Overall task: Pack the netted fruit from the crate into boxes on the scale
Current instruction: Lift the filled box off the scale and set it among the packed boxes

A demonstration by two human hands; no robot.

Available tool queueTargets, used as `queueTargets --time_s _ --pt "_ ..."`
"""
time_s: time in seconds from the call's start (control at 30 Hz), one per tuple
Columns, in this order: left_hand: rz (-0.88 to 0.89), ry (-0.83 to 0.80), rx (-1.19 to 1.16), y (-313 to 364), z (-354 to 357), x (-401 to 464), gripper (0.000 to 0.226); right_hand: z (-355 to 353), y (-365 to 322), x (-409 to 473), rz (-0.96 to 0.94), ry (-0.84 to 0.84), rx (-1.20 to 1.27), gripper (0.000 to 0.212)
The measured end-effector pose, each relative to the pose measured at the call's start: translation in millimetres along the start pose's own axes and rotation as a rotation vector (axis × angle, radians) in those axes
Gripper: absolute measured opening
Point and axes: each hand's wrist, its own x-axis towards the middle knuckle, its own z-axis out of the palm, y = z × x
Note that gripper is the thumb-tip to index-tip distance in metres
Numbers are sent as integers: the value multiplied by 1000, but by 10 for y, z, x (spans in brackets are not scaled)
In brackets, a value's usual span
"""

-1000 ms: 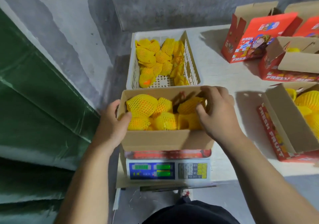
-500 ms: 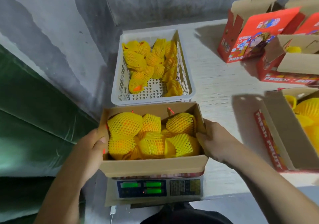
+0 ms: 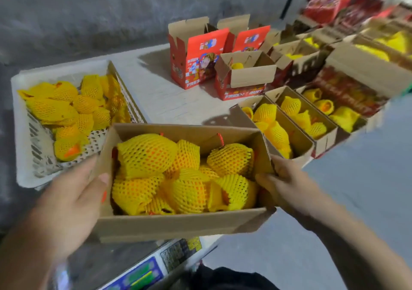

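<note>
An open cardboard box (image 3: 178, 225) full of fruit in yellow foam nets (image 3: 147, 153) is held up in front of me, lifted above the scale (image 3: 142, 274). My left hand (image 3: 73, 198) grips its left wall, thumb over the rim. My right hand (image 3: 283, 187) grips its right wall. The white plastic crate (image 3: 24, 153) sits to the left on the table and holds several more netted fruit (image 3: 66, 109).
Right of the held box stand three open boxes (image 3: 310, 147) with netted fruit, side by side. Behind them are red printed fruit boxes (image 3: 196, 53), some open, and more filled boxes at the far right. A grey wall rises behind the white table (image 3: 165, 97).
The box has been lifted off the scale and carried up and to the right. My view has swung right, showing more boxes on the table. Both hands keep their grip on the box sides.
</note>
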Motion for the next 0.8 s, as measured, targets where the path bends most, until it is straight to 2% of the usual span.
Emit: queueTargets --time_s 0.07,0.1,0.17,0.27,0.4,0.5,0.53,0.6,0.63,0.7,0.77,0.8 --pt "37 -128 -51 330 70 333 28 -154 165 -61 138 58 135 25" --pt "13 -188 -90 491 129 532 33 -219 265 -78 203 86 214 25" --pt "85 -272 -70 687 333 954 46 -312 473 -82 280 140 345 29" --pt "158 -383 52 879 755 1634 29 -395 762 44 328 201 526 48" --pt "141 -455 213 1134 1382 2515 26 -254 990 357 353 212 623 65" --pt "39 -414 254 1140 1939 2802 44 21 1122 619 339 175 624 86" --pt "-23 -415 233 1118 2143 2777 52 91 1168 722 345 169 613 88" --pt "-166 -446 181 1084 2553 2552 78 166 1273 921 370 134 574 78" --pt "-207 -401 205 1089 2731 2366 89 150 1326 998 364 71 565 80" --pt "-183 -176 278 1124 2966 1929 97 -1 1366 1041 351 -163 565 90" --pt "-243 99 135 1136 3077 1537 92 -303 1357 1069 328 -381 244 84" --pt "-348 223 27 1146 3100 1374 88 -467 1422 1136 249 -419 -25 71"
